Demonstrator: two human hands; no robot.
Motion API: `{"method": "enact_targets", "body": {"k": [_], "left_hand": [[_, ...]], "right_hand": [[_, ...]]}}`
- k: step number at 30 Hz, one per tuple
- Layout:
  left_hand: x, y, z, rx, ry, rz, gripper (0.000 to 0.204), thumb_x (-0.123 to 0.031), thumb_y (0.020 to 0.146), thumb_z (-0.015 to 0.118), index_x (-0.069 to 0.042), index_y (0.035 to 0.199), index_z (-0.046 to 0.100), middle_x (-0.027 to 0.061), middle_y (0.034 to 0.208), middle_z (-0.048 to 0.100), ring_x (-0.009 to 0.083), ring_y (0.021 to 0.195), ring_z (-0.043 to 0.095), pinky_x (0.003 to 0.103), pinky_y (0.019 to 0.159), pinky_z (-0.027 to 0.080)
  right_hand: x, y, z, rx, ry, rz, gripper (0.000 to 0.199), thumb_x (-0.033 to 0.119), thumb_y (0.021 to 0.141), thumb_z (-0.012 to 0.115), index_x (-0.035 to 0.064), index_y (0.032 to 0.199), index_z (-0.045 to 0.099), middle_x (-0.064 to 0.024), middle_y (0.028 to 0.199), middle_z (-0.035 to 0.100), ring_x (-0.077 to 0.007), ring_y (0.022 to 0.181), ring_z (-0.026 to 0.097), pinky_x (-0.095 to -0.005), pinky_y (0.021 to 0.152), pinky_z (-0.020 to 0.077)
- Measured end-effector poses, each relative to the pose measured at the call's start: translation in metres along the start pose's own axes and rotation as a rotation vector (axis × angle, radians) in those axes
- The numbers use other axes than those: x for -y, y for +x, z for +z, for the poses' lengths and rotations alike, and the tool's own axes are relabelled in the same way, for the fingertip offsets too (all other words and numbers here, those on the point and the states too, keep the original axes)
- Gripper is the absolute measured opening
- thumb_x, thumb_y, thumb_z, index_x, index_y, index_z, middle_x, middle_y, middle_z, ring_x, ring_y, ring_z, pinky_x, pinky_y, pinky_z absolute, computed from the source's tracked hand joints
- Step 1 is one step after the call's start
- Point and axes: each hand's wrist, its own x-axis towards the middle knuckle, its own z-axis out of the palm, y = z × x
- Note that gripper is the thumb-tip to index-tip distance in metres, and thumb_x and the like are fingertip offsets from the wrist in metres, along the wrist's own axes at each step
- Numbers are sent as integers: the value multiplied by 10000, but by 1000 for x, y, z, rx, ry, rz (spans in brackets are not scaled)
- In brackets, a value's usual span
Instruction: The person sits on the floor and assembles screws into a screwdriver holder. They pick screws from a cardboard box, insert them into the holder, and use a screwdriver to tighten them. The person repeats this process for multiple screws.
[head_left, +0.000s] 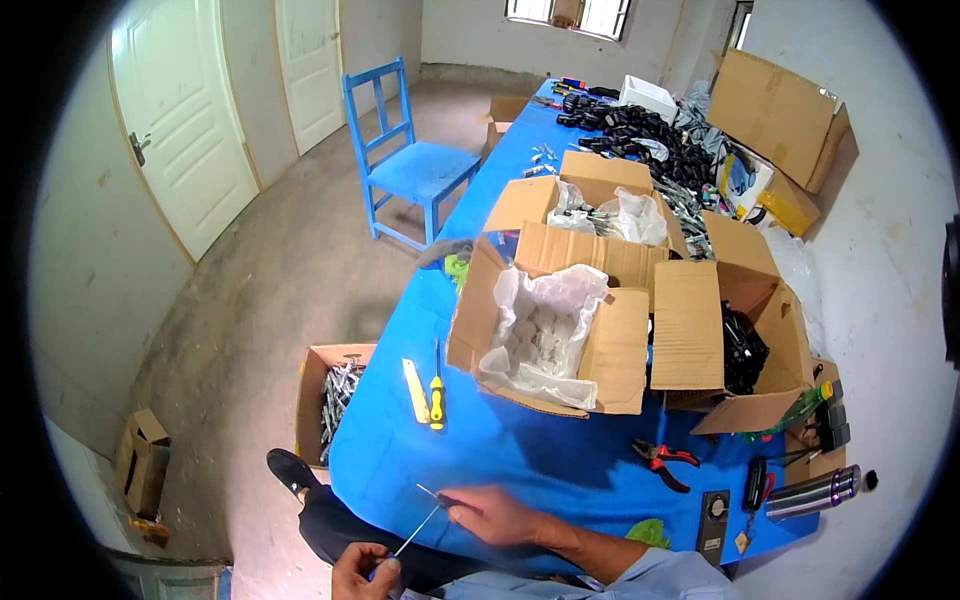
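Observation:
Low at the table's near edge, my left hand (358,572) is closed on the blue handle of a screwdriver (416,533). Its thin metal shaft slants up and right toward my right hand (492,515). Pinched in the right hand's fingers is a small part with a thin metal rod (428,491) sticking out to the left. The screwdriver's tip meets or nearly meets this part; the fingers hide the rest of it. Farther up on the blue cloth lie a yellow-and-black screwdriver (437,395) and a yellow-and-white strip-shaped tool (415,390).
Open cardboard boxes (625,335) crowd the table's middle, one lined with plastic. Red-handled pliers (664,464), a metal flask (812,495) and a dark flat device (712,525) lie at right. A box of metal parts (340,405) stands left, below a blue chair (415,165).

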Motion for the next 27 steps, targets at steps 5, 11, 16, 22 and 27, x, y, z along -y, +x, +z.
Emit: {"method": "enact_targets", "body": {"k": [5,11,16,22,27], "left_hand": [[3,-3,3,-67,242,172,305,-52,910,749,-11,1182,618,40,920,674,113,761,609,262,669,516],[-22,-17,14,-110,477,213,255,-52,882,759,-13,1112,655,72,935,680,157,803,643,314,704,539],[-21,-19,17,-149,623,451,196,-49,891,744,-28,1074,678,137,963,689,275,809,688,380,724,563],[-9,-18,20,-225,911,688,216,-44,897,735,-61,1108,690,155,1001,695,377,842,694,442,723,588],[-1,-16,18,-258,1015,770,254,-68,902,738,-58,1151,687,145,1035,701,361,839,711,446,690,599]], "right_hand": [[2,0,-1,-5,18,15,399,153,1029,599,-57,1369,604,-213,1031,742,-282,867,711,-380,784,544],[6,-1,-3,-10,10,-9,399,151,1023,593,-52,1365,603,-199,1017,740,-282,870,708,-388,789,540],[8,-1,-3,-7,8,4,360,152,1023,596,-21,1337,626,-177,999,714,-266,880,691,-368,818,534],[15,-1,-6,9,21,27,358,149,1025,593,-16,1341,625,-189,980,708,-271,857,691,-376,793,528],[9,-1,-3,-21,19,-8,357,145,1026,590,-19,1342,623,-190,965,706,-284,839,687,-382,776,525]]}}
